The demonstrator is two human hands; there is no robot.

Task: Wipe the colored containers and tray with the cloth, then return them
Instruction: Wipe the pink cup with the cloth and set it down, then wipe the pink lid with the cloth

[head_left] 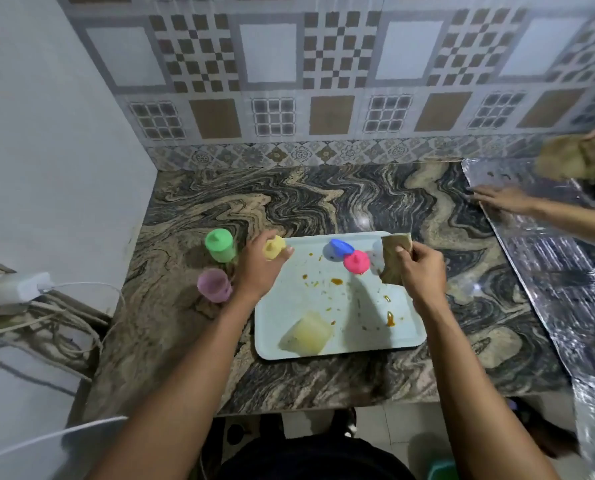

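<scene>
Fingers (256, 244) of the left hand (259, 271) curl round a yellow container (274, 247) at the far-left corner of the stained tray (306, 296); the right hand (424, 271) pinches the cloth (394, 261) over its far-right edge. The tray lies on a swirl-veined stone table (323, 202), with a patterned tiled wall (271, 64) behind and a foil sheet (548, 254) at right.

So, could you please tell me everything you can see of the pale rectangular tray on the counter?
The pale blue-white rectangular plastic tray has rounded corners and a shallow rim. It lies flat on the swirl-patterned stone counter, near its front edge. Orange-brown smears and crumbs dot its surface. A blue container, a pink container and a pale yellow cup on its side sit on it.
</scene>
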